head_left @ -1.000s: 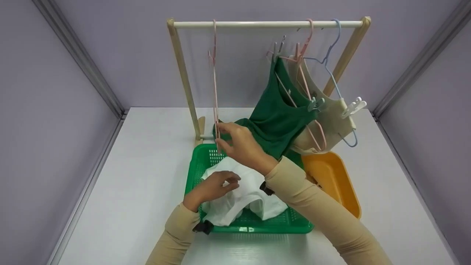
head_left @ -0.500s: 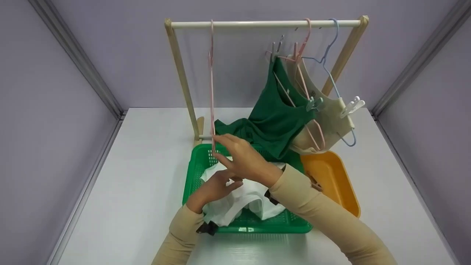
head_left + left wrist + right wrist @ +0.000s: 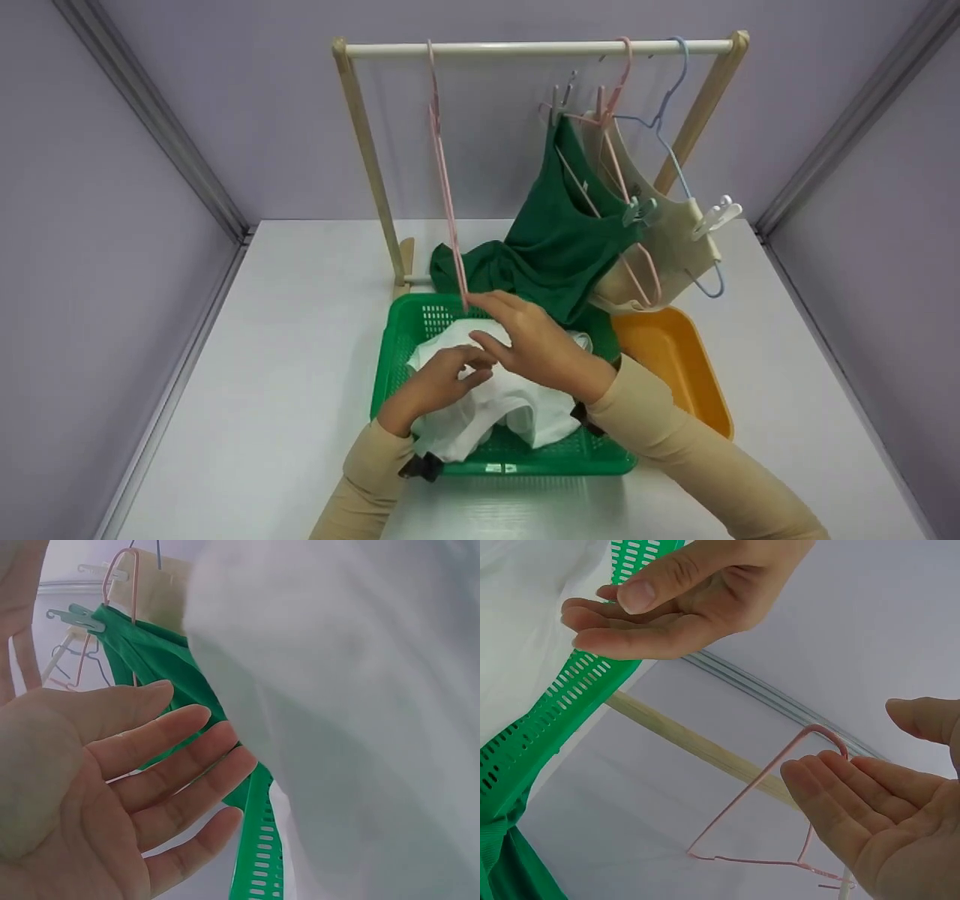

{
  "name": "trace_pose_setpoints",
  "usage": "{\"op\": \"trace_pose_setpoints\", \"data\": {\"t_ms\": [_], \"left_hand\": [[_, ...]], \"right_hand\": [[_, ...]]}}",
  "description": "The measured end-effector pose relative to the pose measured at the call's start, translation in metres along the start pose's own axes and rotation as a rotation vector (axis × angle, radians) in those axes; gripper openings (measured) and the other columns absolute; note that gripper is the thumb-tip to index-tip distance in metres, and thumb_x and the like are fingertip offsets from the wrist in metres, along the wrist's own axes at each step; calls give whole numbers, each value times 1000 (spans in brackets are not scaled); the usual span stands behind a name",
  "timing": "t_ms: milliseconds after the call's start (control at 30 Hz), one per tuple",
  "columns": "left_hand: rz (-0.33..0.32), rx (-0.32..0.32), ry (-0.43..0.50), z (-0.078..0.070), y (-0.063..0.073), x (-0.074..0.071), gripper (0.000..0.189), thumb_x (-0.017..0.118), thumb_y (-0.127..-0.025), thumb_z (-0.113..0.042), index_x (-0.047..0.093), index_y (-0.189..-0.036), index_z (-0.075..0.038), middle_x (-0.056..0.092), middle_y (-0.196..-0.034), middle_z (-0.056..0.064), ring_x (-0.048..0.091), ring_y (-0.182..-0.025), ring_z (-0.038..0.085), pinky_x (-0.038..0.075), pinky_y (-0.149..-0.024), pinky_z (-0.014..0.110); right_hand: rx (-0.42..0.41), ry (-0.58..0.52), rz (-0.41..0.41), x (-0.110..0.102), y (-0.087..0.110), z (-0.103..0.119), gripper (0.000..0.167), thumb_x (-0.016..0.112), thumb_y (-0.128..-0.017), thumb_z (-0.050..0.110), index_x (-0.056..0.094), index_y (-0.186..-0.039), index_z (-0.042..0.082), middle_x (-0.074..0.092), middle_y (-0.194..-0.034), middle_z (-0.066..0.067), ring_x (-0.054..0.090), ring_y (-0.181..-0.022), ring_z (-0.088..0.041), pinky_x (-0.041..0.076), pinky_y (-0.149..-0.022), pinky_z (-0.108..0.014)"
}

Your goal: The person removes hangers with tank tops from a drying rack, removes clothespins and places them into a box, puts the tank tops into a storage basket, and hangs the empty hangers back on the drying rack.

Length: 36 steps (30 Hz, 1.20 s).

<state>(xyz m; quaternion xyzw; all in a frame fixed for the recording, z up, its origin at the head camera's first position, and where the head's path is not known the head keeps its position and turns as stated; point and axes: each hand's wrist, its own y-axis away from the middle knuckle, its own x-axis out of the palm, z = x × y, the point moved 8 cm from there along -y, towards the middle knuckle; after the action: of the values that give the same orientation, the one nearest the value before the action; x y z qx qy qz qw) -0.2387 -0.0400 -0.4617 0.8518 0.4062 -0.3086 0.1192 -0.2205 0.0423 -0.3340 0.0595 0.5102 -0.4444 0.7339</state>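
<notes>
A bare pink hanger point(image 3: 448, 201) hangs at the left end of the rack's white rod point(image 3: 525, 49). Beside its lower end are the straight fingertips of my right hand point(image 3: 541, 343); the right wrist view shows them overlapping the hanger's bend point(image 3: 810, 729), fingers extended and thumb apart. My left hand point(image 3: 439, 382) hovers over crumpled white cloth point(image 3: 517, 412) in a green basket point(image 3: 381, 360). In the left wrist view its palm point(image 3: 67, 817) faces the camera, fingers loosely spread and holding nothing.
A green tank top point(image 3: 570, 217) is clipped to another pink hanger, its lower part trailing behind the basket. Right of it, a beige garment point(image 3: 679, 232) hangs from a blue hanger point(image 3: 663, 120) with a white clothespin point(image 3: 718, 216). An orange tray point(image 3: 679, 367) stands beside the basket.
My right hand has let go of the pink hanger and moved down and right. The hanger's lower end has swung right. The left hand has shifted slightly right.
</notes>
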Motion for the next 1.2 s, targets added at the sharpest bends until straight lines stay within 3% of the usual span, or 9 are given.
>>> {"op": "trace_pose_setpoints", "data": {"t_ms": [367, 633, 733, 867, 1033, 1133, 1200], "left_hand": [[-1, -53, 35, 5, -1, 2, 30, 54, -100, -19, 63, -120, 1, 66, -119, 18, 64, -110, 33, 49, -97, 53], [-8, -13, 42, -1, -2, 2, 30, 53, -100, -19, 63, -119, 2, 66, -119, 20, 64, -109, 32, 49, -99, 50], [-7, -1, 40, -2, -2, 3, 30, 53, -100, -18, 62, -119, 2, 66, -119, 19, 64, -109, 32, 50, -99, 49], [-7, 23, 20, -4, -2, 4, 29, 53, -100, -18, 62, -118, 3, 66, -118, 19, 64, -109, 31, 50, -98, 48], [-2, 32, 12, -5, -1, 5, 29, 53, -100, -18, 62, -118, 2, 66, -118, 19, 64, -109, 31, 51, -97, 48], [1, 28, 18, -5, -1, 5, 29, 52, -100, -18, 62, -119, 2, 65, -119, 18, 64, -109, 31, 50, -97, 48], [6, 22, 25, -4, -1, 5, 30, 52, -100, -19, 62, -120, 2, 65, -119, 18, 63, -110, 31, 50, -98, 48]], "right_hand": [[45, 17, -77, -22, 24, -20, 37, 63, -93, 12, 57, -127, -1, 65, -122, -18, 67, -108, -28, 57, -89, -36], [90, 57, -181, -35, 37, -30, 32, 66, -91, 10, 61, -120, -2, 67, -117, -18, 68, -106, -28, 56, -91, -37], [90, 77, -282, -47, 42, -30, 29, 68, -90, 9, 63, -116, -2, 69, -114, -17, 68, -104, -27, 56, -91, -37], [84, 142, -486, -70, 53, -28, 22, 70, -86, 4, 66, -107, -3, 71, -106, -17, 69, -97, -28, 58, -85, -39], [156, 244, -707, -98, 70, -32, 18, 70, -84, -1, 67, -101, -4, 71, -98, -17, 68, -88, -28, 58, -75, -24], [214, 270, -795, -111, 77, -38, 15, 68, -86, -1, 66, -100, -6, 70, -96, -20, 68, -88, -30, 58, -80, -30], [252, 290, -832, -117, 80, -42, 14, 66, -87, -2, 65, -100, -7, 68, -95, -21, 67, -88, -32, 58, -82, -41]]}}
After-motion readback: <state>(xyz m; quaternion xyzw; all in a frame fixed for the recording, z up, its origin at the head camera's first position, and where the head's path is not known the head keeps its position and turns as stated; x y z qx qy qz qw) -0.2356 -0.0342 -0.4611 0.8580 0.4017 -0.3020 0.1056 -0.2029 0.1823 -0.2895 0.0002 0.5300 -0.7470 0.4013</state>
